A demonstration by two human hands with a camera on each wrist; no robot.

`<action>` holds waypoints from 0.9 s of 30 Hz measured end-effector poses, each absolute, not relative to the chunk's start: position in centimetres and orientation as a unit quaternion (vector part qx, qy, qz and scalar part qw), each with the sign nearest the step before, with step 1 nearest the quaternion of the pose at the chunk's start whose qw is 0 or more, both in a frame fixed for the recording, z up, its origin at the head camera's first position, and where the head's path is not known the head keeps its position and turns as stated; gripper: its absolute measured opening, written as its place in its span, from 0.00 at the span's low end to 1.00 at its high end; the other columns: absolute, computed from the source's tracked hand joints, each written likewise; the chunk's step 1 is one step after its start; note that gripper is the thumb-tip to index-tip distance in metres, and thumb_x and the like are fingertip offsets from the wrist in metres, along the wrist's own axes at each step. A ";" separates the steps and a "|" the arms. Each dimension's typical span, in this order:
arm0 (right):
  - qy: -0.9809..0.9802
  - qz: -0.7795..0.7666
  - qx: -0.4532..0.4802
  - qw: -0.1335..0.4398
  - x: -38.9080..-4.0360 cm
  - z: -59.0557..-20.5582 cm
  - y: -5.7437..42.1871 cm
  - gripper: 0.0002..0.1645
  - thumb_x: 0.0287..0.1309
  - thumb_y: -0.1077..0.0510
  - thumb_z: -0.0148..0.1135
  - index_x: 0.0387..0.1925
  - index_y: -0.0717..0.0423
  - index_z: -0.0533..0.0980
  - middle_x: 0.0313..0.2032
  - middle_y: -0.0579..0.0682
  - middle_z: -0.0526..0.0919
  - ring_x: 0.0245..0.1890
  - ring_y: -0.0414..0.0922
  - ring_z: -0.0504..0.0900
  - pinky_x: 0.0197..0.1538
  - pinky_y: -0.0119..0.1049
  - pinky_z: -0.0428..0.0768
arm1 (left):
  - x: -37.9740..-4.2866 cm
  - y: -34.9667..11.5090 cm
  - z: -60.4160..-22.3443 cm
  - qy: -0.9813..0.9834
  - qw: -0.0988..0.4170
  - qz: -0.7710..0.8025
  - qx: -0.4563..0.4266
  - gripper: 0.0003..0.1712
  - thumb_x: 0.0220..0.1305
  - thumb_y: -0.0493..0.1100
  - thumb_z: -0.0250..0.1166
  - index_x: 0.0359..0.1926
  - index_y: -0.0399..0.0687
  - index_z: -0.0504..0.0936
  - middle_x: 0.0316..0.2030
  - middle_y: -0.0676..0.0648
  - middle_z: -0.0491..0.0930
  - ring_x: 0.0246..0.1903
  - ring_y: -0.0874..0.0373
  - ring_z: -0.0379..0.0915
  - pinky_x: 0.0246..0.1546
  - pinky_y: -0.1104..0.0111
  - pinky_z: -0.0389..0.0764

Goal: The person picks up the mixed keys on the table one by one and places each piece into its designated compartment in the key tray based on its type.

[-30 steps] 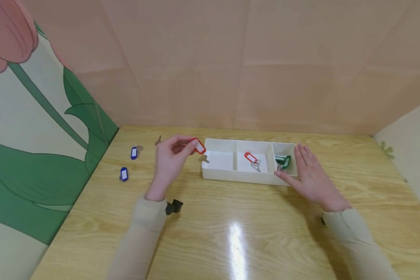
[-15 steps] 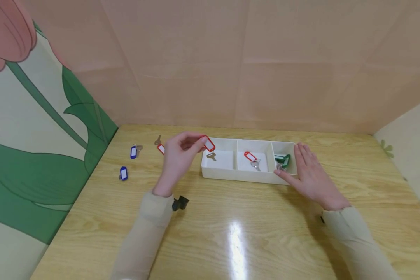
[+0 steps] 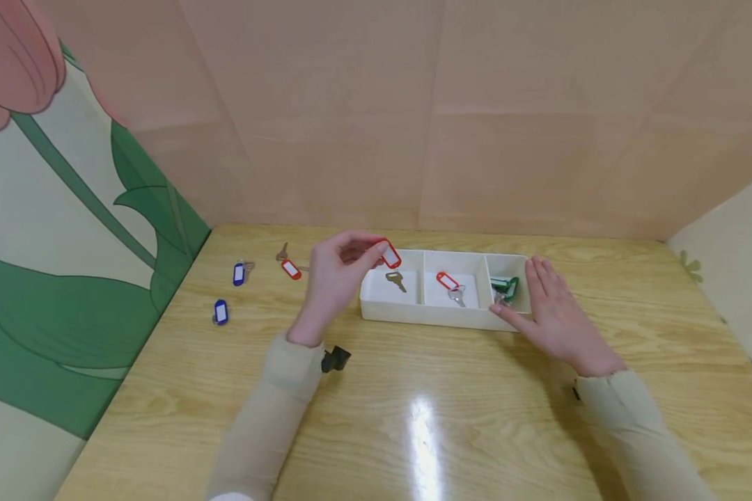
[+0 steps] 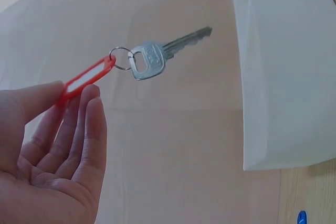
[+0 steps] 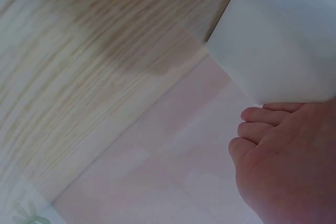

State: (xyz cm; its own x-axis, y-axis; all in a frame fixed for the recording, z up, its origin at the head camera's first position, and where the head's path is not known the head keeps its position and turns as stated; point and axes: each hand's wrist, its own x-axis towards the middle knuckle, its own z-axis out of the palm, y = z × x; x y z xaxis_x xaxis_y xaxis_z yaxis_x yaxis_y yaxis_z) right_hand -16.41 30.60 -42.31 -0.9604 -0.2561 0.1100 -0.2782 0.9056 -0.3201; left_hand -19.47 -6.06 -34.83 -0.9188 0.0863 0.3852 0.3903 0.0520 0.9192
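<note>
My left hand pinches a red key tag between thumb and fingertips, over the left compartment of the white three-section box. From its ring dangles a key, seen large in the left wrist view. A second red tag with a silver key lies in the middle compartment. Green key tags are gathered in the right compartment. My right hand lies with straight fingers along the box's right end, its thumb at the front rim.
Left of the box, another red tag lies on the wooden table among keys. Farther left are two blue key tags, one nearer the front. A pink backdrop rises behind the table.
My left hand has moved right with the red tag and key, from the box's left edge to over the left compartment. The red tag on the table has come into sight. My right hand stays put.
</note>
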 end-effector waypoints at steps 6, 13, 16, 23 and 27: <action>-0.976 0.170 0.133 0.029 -16.4 -42.3 30.6 0.65 0.68 0.29 0.55 0.78 0.70 0.37 0.78 0.69 0.38 0.78 0.57 0.29 0.76 0.50 0.31 | -19.7 -5.4 -34.5 -0.728 0.111 -0.653 -0.176 0.08 0.64 0.40 0.74 0.43 0.44 0.89 0.35 0.49 0.87 0.34 0.54 0.84 0.39 0.62 0.86; -0.977 0.172 0.127 0.013 -16.5 -42.2 30.5 0.65 0.68 0.29 0.54 0.78 0.69 0.34 0.78 0.66 0.32 0.78 0.57 0.27 0.76 0.52 0.30 | -20.2 -4.8 -34.5 -0.736 0.110 -0.641 -0.186 0.08 0.64 0.41 0.74 0.43 0.45 0.89 0.34 0.51 0.87 0.34 0.57 0.84 0.38 0.63 0.85; -0.977 0.171 0.127 0.012 -16.4 -42.2 30.5 0.65 0.68 0.28 0.54 0.78 0.69 0.34 0.78 0.66 0.32 0.78 0.58 0.28 0.76 0.52 0.30 | -20.3 -4.6 -34.6 -0.738 0.103 -0.640 -0.187 0.08 0.65 0.42 0.73 0.44 0.46 0.89 0.35 0.51 0.87 0.34 0.56 0.84 0.38 0.63 0.85; -0.977 0.171 0.127 0.011 -16.4 -42.1 30.4 0.65 0.68 0.29 0.54 0.78 0.69 0.34 0.78 0.67 0.33 0.78 0.55 0.26 0.76 0.51 0.30 | -20.5 -4.0 -34.4 -0.739 0.089 -0.640 -0.191 0.09 0.66 0.43 0.73 0.44 0.46 0.89 0.37 0.52 0.86 0.35 0.56 0.84 0.38 0.63 0.85; -0.977 0.172 0.125 0.014 -16.3 -42.0 30.4 0.65 0.68 0.29 0.54 0.78 0.69 0.35 0.78 0.66 0.33 0.78 0.56 0.27 0.76 0.51 0.31 | -20.7 -3.5 -34.3 -0.737 0.084 -0.641 -0.198 0.09 0.65 0.43 0.73 0.45 0.45 0.89 0.37 0.51 0.86 0.35 0.55 0.84 0.37 0.63 0.84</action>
